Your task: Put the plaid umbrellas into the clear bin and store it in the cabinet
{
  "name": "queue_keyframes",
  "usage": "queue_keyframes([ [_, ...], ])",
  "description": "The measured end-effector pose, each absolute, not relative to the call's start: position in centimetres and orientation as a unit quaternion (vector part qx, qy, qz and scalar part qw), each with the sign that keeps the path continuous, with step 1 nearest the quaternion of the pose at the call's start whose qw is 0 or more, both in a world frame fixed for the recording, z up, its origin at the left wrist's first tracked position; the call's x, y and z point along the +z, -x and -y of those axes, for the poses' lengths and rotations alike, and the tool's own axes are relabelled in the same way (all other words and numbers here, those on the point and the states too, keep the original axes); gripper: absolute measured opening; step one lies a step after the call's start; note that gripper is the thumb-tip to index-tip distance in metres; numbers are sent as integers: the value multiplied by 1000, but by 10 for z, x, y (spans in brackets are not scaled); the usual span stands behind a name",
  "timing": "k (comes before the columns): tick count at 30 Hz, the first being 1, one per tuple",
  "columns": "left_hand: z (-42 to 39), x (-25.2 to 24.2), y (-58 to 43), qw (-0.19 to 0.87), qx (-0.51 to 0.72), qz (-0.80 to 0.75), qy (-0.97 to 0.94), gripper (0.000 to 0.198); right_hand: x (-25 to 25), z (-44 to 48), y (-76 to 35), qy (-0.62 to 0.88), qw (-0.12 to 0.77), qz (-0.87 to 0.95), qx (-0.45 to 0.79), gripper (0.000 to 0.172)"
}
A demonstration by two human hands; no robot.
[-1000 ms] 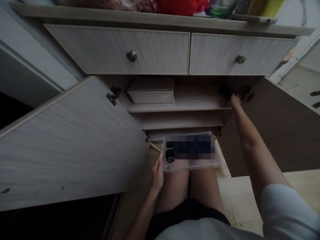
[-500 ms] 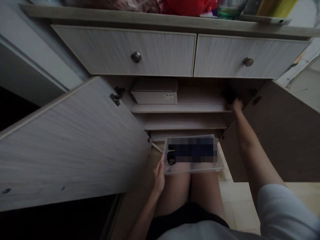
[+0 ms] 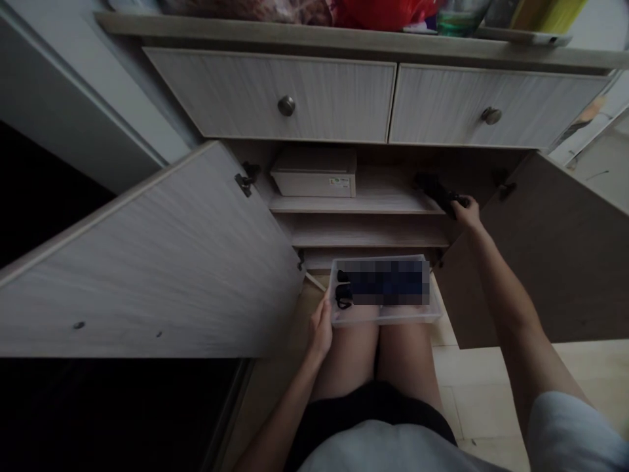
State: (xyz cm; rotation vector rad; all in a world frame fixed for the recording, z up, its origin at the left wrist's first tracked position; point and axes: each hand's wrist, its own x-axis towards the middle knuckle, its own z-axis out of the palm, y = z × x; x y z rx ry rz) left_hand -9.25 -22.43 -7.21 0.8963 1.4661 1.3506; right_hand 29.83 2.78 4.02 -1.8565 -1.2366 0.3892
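Observation:
A clear plastic tray (image 3: pixel 388 319) rests across my thighs, and my left hand (image 3: pixel 321 328) grips its left side. Inside lie dark, long items with black ends (image 3: pixel 343 291), one with a loop strap; blurred blocks cover most of them. My right hand (image 3: pixel 466 213) is closed on the near end of a black folded umbrella (image 3: pixel 436 190). The umbrella slants away from me to the left, at the right part of the cabinet's upper shelf (image 3: pixel 386 193). Whether its far end touches the shelf, I cannot tell.
Both cabinet doors stand open, the left door (image 3: pixel 162 262) and the right door (image 3: pixel 545 262) flanking my legs. A white box (image 3: pixel 314 180) sits on the upper shelf's left. Above are two closed drawers with knobs; a red bag (image 3: pixel 388 13) and a glass (image 3: pixel 457 19) stand on top.
My right hand has drawn the black umbrella from the shelf's dark right corner towards the front, so more of it shows. My left hand still holds the tray. The view has shifted slightly.

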Motion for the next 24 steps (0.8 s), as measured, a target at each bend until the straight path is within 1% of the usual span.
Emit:
queue_keyframes([
  [2, 225, -72, 92, 467, 550, -590, -363, 87, 36, 5, -290, 678, 459, 534, 210, 41],
  [4, 225, -72, 92, 474, 551, -584, -362, 87, 36, 43, -284, 619, 459, 578, 269, 42],
  [6, 226, -72, 92, 477, 552, -582, -360, 89, 41, 83, -279, 567, 426, 627, 322, 44],
  [9, 227, -73, 92, 453, 552, -589, -378, 85, 58, 133, -273, 501, 339, 707, 367, 41],
  [12, 226, -74, 93, 409, 556, -595, -412, 74, 72, 162, -264, 454, 270, 759, 381, 38],
  [14, 226, -75, 93, 401, 558, -593, -420, 69, 75, 171, -256, 436, 234, 783, 376, 38],
  [17, 225, -79, 93, 409, 562, -584, -419, 69, 67, 174, -243, 414, 194, 813, 360, 37],
  [21, 224, -84, 93, 414, 567, -580, -413, 69, 47, 173, -229, 389, 168, 838, 345, 32],
  [24, 224, -84, 93, 408, 569, -584, -411, 70, 38, 172, -227, 375, 149, 848, 344, 32],
])
